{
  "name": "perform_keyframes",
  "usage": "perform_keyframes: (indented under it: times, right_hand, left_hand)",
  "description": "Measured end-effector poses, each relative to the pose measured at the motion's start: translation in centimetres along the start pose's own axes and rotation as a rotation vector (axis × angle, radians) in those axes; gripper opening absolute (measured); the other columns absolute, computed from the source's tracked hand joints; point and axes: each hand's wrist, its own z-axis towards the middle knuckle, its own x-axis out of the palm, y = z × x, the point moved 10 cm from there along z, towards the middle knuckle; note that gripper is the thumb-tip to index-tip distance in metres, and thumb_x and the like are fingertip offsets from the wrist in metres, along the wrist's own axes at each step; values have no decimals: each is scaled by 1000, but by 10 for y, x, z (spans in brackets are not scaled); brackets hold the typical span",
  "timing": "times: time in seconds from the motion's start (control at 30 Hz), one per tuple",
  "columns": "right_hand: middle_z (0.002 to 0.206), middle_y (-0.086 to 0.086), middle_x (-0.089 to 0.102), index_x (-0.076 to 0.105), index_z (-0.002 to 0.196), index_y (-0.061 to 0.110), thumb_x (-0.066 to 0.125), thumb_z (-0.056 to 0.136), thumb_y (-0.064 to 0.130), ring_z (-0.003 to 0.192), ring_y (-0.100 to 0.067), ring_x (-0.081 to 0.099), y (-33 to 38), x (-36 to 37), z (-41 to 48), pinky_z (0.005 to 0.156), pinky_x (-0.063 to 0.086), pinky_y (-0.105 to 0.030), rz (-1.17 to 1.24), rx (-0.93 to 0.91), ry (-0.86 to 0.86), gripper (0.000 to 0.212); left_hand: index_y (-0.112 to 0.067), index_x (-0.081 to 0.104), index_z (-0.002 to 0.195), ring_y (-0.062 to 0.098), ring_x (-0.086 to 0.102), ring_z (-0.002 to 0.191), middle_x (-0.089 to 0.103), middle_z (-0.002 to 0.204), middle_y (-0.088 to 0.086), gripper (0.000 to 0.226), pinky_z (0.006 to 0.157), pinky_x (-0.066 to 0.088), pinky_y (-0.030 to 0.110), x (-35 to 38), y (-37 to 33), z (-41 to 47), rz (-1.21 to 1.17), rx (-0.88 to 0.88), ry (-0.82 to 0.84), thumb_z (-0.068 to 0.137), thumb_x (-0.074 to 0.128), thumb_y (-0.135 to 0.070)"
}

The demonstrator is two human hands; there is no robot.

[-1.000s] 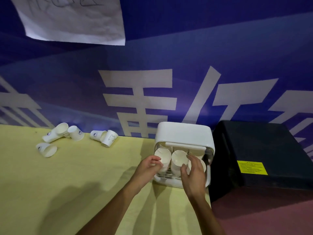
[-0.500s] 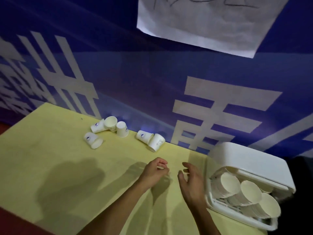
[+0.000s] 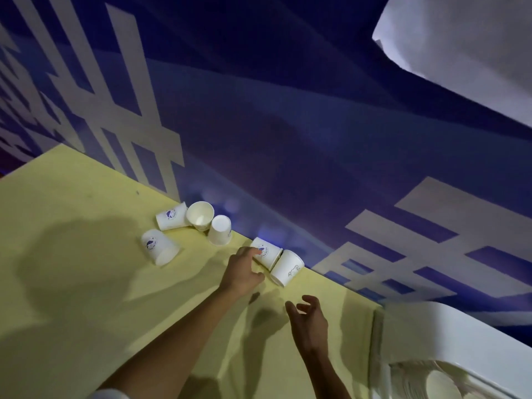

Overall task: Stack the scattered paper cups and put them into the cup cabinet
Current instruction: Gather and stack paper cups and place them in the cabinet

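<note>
A person's left hand [image 3: 243, 272], thumb and fingers spread and gripping nothing, had its forefinger at the side of a white paper cup with a blue logo [image 3: 266, 251] lying on the pale yellow desk [image 3: 72, 226], touching a tipped white paper cup with a line drawing [image 3: 288, 267]. The right hand [image 3: 309, 323] hovered loosely curled and empty, near the white plastic cup cabinet [image 3: 431, 335]. Four more white paper cups [image 3: 200, 216] lay scattered to the left along the blue banner wall [image 3: 288, 139].
</note>
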Motion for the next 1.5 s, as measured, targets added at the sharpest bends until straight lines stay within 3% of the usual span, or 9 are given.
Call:
perform_keyframes:
  times: [0.3,0.57,0.67,0.9,1.0,1.13,1.23,1.4,1.5]
  right_hand:
    - [131,-17,61,43,140,8,71,92,42,116,-34,59,10,35,75,90,44,-35,43,127,13,65]
    - [116,-14,66,47,127,5,75,88,35,109,-35,62,0,59,92,89,50,-41,82,172,31,57]
    - [106,-6,66,49,128,7,76,87,34,97,-27,62,2,54,86,79,47,-32,104,139,30,57]
    - [113,-2,66,45,130,19,79,85,33,94,-19,64,10,6,50,77,52,-33,190,29,-43,58]
    - [113,5,62,38,131,27,81,83,30,92,-9,63,13,-22,25,71,53,-25,235,-22,-74,65]
    - [126,-2,60,34,142,22,84,79,22,107,-25,65,8,-62,-11,89,58,-49,329,-55,-118,80]
    - [129,-3,59,32,144,24,84,78,21,111,-23,64,2,-100,-42,90,58,-50,390,-128,-169,84]
    - [134,4,55,15,153,39,82,83,16,109,-14,65,-27,-159,-78,86,61,-47,478,-193,-166,100]
    - [131,11,53,13,153,46,82,82,17,98,-2,65,-56,-196,-93,73,59,-26,486,-207,-197,102]
  left_hand:
    - [-35,43,147,24,34,136,32,156,-6,78,112,34,31,20,3,60,212,81,52,76,65,-14]
    - [-36,48,139,24,36,125,42,141,-8,69,102,40,33,35,13,62,326,95,6,75,59,-10]
    - [-34,53,130,24,41,117,49,130,-7,59,98,41,31,30,15,56,319,75,-35,76,61,-11]
    - [-29,56,127,26,47,113,55,121,0,57,99,40,33,19,-9,27,244,65,-58,73,69,-18]
    - [-28,57,125,28,47,113,56,117,1,56,96,39,34,19,-23,4,184,58,-55,72,74,-25]
    - [-24,57,118,27,45,107,55,111,1,52,89,40,36,28,-49,-32,85,76,-65,70,77,-29]
    - [-21,56,117,25,44,105,54,109,0,54,84,40,35,45,-75,-59,-1,118,-50,70,81,-34]
    - [-27,54,109,11,59,92,60,107,-6,54,69,48,27,82,-119,-107,-162,168,19,68,86,-38]
    - [-34,50,112,-1,58,90,61,108,-12,55,64,43,19,110,-148,-133,-169,190,77,69,84,-43]
